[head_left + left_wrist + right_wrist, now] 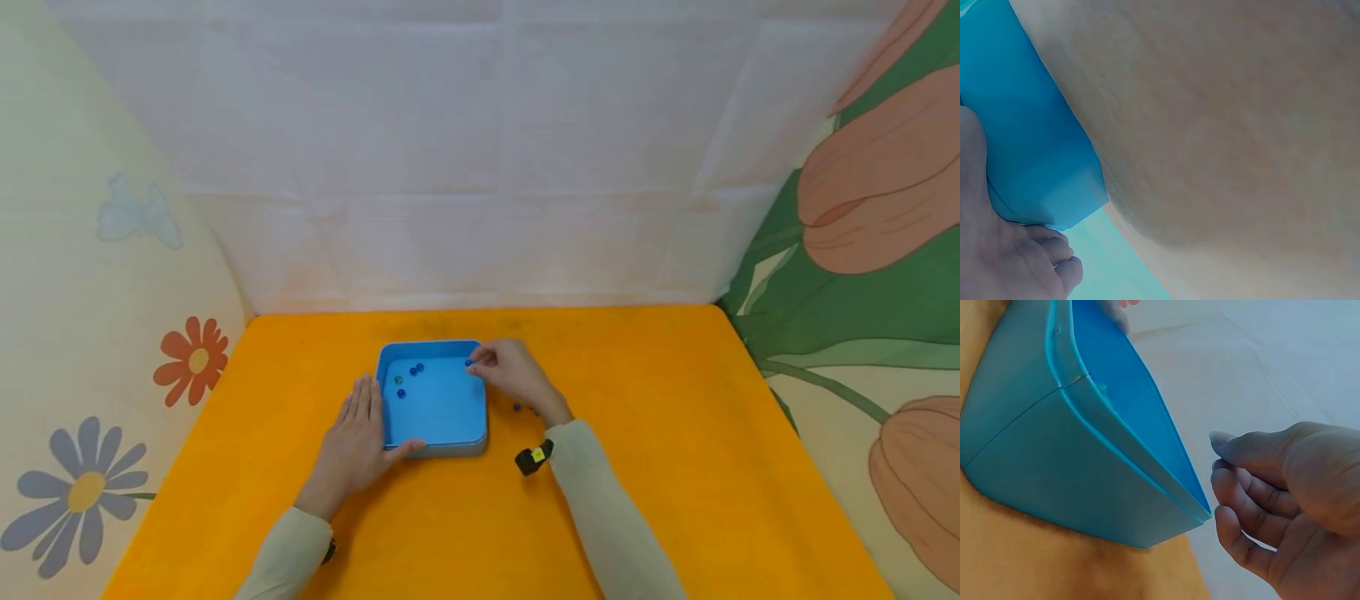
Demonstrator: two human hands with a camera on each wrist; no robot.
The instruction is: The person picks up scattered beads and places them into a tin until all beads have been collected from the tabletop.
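Observation:
A light blue open box (435, 408) with rounded corners sits on the orange table. Flat against its left side lies my left hand (352, 446), fingers straight, thumb stretched along the near wall. My right hand (513, 371) is over the box's far right corner, where its thumb and index finger pinch a small dark blue marble (468, 362). In the right wrist view the curled fingers (1250, 506) are just beyond the box's rim, the marble hidden there. Inside the box are several blue marbles (401, 393) and a green marble (398, 380).
Small dark blue marbles (517, 407) lie on the orange tabletop (637, 375) right of the box, partly under my right wrist. A white cloth wall (465, 167) stands behind, with flower-patterned panels (877, 333) at both sides.

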